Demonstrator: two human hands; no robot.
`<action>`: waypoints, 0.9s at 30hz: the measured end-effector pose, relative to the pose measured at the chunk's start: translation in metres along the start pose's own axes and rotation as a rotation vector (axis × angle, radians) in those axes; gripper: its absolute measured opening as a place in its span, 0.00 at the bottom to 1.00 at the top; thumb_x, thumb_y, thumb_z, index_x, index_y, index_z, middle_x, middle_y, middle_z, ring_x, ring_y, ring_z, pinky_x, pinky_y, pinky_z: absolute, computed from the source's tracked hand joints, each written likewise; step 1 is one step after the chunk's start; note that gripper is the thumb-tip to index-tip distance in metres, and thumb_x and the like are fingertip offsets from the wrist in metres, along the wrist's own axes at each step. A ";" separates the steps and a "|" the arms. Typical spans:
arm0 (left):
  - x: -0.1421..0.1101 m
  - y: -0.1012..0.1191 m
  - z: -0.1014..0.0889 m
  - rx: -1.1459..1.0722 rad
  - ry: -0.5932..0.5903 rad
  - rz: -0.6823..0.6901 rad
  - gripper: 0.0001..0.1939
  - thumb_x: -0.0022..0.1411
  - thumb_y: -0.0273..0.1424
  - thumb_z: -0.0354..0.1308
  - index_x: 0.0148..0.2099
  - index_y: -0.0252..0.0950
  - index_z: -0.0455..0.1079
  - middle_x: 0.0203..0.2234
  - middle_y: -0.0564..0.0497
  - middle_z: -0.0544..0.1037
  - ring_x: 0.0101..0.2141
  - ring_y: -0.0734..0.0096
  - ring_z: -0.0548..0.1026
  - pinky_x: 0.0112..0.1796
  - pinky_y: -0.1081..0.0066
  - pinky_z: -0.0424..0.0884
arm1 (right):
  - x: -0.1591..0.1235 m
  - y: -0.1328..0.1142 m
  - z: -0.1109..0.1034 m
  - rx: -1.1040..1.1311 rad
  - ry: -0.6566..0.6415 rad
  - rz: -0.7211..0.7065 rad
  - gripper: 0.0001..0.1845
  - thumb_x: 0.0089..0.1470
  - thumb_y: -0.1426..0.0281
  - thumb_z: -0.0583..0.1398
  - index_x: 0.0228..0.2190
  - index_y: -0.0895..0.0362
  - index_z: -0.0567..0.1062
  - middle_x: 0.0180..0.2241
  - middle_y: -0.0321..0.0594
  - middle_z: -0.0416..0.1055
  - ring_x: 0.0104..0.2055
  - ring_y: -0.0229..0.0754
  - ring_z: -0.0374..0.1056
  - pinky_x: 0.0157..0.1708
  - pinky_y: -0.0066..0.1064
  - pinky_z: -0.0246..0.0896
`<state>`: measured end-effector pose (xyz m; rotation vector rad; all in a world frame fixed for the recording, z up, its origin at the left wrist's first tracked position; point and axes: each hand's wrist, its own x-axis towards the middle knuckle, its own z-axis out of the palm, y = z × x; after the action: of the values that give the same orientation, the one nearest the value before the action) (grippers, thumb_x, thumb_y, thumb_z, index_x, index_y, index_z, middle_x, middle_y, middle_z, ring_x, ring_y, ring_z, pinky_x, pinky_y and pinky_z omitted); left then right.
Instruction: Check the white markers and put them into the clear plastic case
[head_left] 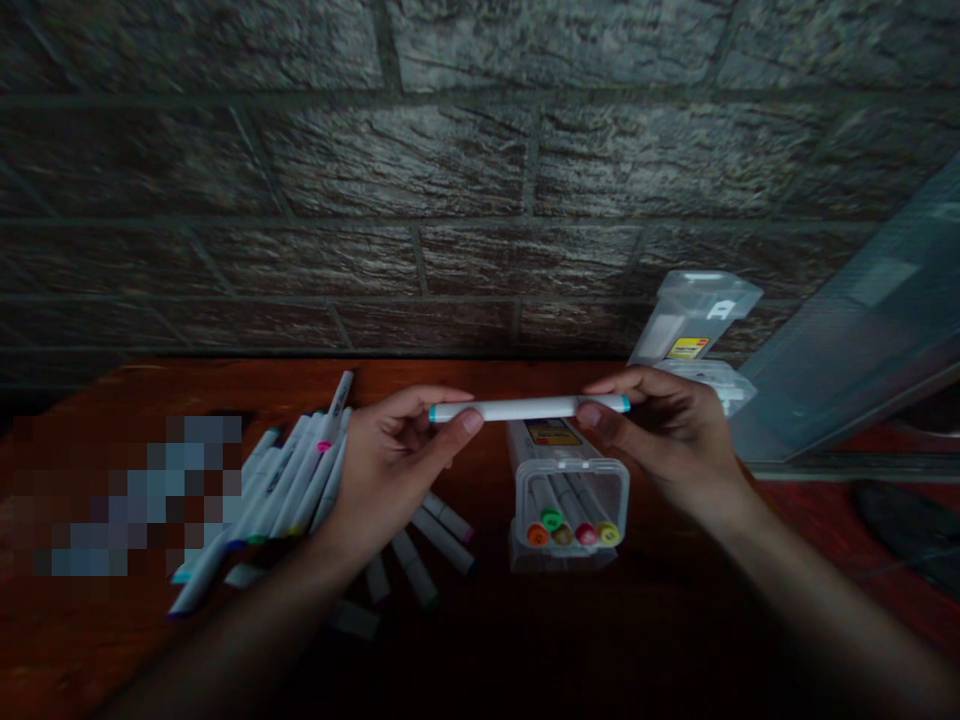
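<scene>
I hold a white marker point(525, 408) with teal ends level above the table, one hand at each end. My left hand point(394, 455) pinches its left end between thumb and fingers. My right hand point(664, 435) pinches the right end the same way. Directly below the marker lies a clear plastic marker case point(568, 505) on its side, its open end toward me, with several coloured caps showing inside. A loose pile of white markers point(300, 480) lies on the table under and to the left of my left hand.
The reddish wooden table point(112, 640) butts against a dark brick wall point(450, 180). A second clear case or lid point(694, 325) stands at the back right. A glass pane point(855, 350) leans at the right, and a dark object point(907, 530) lies beyond it.
</scene>
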<state>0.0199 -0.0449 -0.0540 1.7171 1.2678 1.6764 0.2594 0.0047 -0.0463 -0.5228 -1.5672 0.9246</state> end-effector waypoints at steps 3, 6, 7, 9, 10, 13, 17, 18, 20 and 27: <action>0.000 -0.002 0.000 -0.029 -0.011 -0.018 0.10 0.62 0.34 0.70 0.44 0.35 0.80 0.19 0.55 0.76 0.18 0.79 0.70 0.19 0.79 0.64 | 0.000 0.001 -0.001 0.019 -0.012 0.009 0.07 0.52 0.77 0.70 0.34 0.54 0.84 0.25 0.35 0.79 0.23 0.30 0.67 0.21 0.21 0.60; 0.001 -0.003 -0.001 -0.057 -0.024 -0.024 0.10 0.62 0.35 0.70 0.44 0.35 0.81 0.18 0.55 0.75 0.18 0.79 0.70 0.20 0.79 0.65 | -0.001 0.002 -0.001 0.045 -0.013 0.017 0.07 0.53 0.77 0.70 0.35 0.55 0.84 0.25 0.34 0.78 0.22 0.30 0.66 0.21 0.22 0.59; 0.001 -0.003 -0.001 -0.069 -0.027 -0.026 0.10 0.63 0.35 0.70 0.44 0.36 0.81 0.18 0.55 0.75 0.19 0.79 0.70 0.21 0.79 0.65 | -0.001 0.002 -0.002 0.055 -0.011 0.026 0.07 0.53 0.77 0.70 0.35 0.55 0.84 0.25 0.35 0.78 0.22 0.31 0.66 0.21 0.22 0.59; 0.001 -0.003 -0.001 -0.096 -0.030 -0.031 0.10 0.63 0.36 0.69 0.44 0.36 0.81 0.19 0.55 0.76 0.19 0.79 0.71 0.22 0.79 0.65 | -0.002 0.003 -0.003 0.080 -0.006 0.053 0.06 0.54 0.76 0.71 0.35 0.55 0.83 0.25 0.35 0.79 0.22 0.31 0.66 0.21 0.23 0.60; 0.001 -0.003 -0.001 -0.110 -0.031 -0.034 0.10 0.64 0.36 0.69 0.44 0.36 0.81 0.21 0.54 0.77 0.20 0.79 0.71 0.22 0.78 0.66 | -0.002 0.004 -0.003 0.093 -0.005 0.067 0.06 0.54 0.75 0.71 0.35 0.55 0.83 0.26 0.35 0.79 0.22 0.31 0.66 0.22 0.23 0.60; 0.000 -0.006 -0.003 -0.165 -0.038 -0.042 0.10 0.65 0.36 0.69 0.46 0.38 0.81 0.26 0.52 0.81 0.21 0.79 0.71 0.24 0.77 0.67 | -0.003 0.007 -0.006 0.123 -0.014 0.097 0.06 0.55 0.72 0.72 0.36 0.54 0.83 0.27 0.36 0.80 0.22 0.31 0.67 0.23 0.23 0.62; 0.000 -0.010 -0.005 -0.279 -0.072 -0.055 0.09 0.66 0.35 0.68 0.48 0.41 0.81 0.32 0.51 0.83 0.22 0.79 0.71 0.25 0.76 0.68 | -0.003 0.009 -0.009 0.142 -0.017 0.132 0.05 0.57 0.69 0.71 0.38 0.52 0.84 0.29 0.38 0.81 0.23 0.31 0.67 0.24 0.22 0.63; 0.000 -0.011 -0.005 -0.298 -0.079 -0.060 0.09 0.67 0.35 0.67 0.48 0.41 0.81 0.32 0.51 0.83 0.22 0.79 0.72 0.25 0.76 0.68 | -0.003 0.009 -0.009 0.152 -0.016 0.142 0.05 0.57 0.69 0.71 0.38 0.52 0.84 0.29 0.38 0.81 0.23 0.31 0.67 0.24 0.22 0.63; 0.000 -0.012 -0.006 -0.318 -0.081 -0.067 0.08 0.67 0.35 0.67 0.48 0.42 0.82 0.32 0.51 0.82 0.22 0.79 0.72 0.25 0.75 0.68 | -0.003 0.009 -0.009 0.178 -0.011 0.159 0.05 0.58 0.68 0.71 0.38 0.51 0.85 0.29 0.38 0.81 0.24 0.31 0.67 0.24 0.23 0.62; 0.002 -0.009 -0.005 -0.426 -0.067 -0.107 0.09 0.68 0.34 0.65 0.49 0.39 0.82 0.32 0.49 0.82 0.22 0.77 0.72 0.25 0.73 0.68 | -0.003 0.005 -0.007 0.250 0.016 0.200 0.06 0.57 0.67 0.70 0.38 0.52 0.86 0.29 0.40 0.80 0.23 0.32 0.64 0.21 0.24 0.56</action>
<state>0.0121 -0.0403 -0.0587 1.4121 0.8749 1.6651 0.2660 0.0073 -0.0520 -0.5136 -1.3768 1.2463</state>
